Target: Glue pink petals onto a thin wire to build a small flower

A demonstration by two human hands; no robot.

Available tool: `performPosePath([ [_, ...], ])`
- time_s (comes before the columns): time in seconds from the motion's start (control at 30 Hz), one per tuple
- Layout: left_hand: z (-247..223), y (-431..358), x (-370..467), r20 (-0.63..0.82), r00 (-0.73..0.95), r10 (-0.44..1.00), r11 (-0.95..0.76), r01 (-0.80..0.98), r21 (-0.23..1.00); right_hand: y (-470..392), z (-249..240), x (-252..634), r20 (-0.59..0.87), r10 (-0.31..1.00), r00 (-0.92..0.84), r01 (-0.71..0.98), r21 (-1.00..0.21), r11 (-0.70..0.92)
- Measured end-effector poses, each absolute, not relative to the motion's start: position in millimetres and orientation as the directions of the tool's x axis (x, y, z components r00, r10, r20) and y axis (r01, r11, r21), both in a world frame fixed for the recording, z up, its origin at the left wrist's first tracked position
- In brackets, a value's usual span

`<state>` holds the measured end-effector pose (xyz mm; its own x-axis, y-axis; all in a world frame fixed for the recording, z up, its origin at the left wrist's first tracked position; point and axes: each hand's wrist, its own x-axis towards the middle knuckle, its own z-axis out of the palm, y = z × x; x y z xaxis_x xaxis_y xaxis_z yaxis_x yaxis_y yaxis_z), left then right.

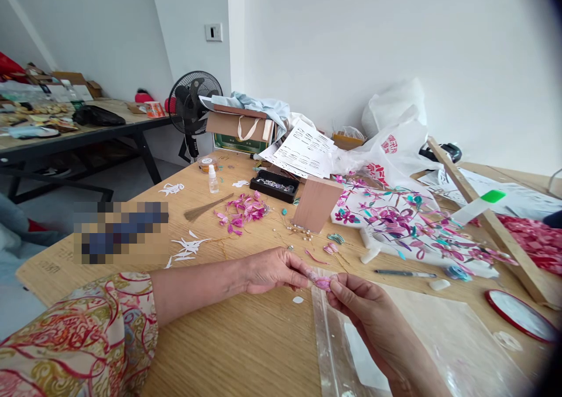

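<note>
Over the middle of the table, a small pink petal-like piece [322, 283] is pinched between my two hands. My left hand [276, 270] reaches in from the left, its thumb and forefinger closed on the near-left end. From the lower right, my right hand [357, 297] grips the other end with thumb and fingers. Fingertips hide part of the piece. Just below lies a small white oval [298, 300] on the wood. Beyond my hands are loose pink flower pieces [332, 248] with thin wires, a pile of pink petals [246, 209] and scattered pearl beads [302, 229].
A clear plastic bag [421, 332] lies under my right hand. To the right are finished-looking pink flower sprays [395, 221], a pen [406, 273], a wooden bar [492, 221] and a red-rimmed round dish [520, 315]. Farther back stand a black tray [274, 187] and a spray bottle [213, 179].
</note>
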<state>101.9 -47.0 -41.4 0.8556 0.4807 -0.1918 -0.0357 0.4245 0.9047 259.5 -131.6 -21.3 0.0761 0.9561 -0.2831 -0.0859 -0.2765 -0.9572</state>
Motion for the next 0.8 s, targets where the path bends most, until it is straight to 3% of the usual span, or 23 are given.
performPosePath([
  [0.8,-42.6,-47.8,102.8,-0.22,0.842,0.493,0.479,-0.051,0.876,-130.9,-26.1,259.7,-0.282,0.956,0.083,-0.085,-0.958,-0.275],
])
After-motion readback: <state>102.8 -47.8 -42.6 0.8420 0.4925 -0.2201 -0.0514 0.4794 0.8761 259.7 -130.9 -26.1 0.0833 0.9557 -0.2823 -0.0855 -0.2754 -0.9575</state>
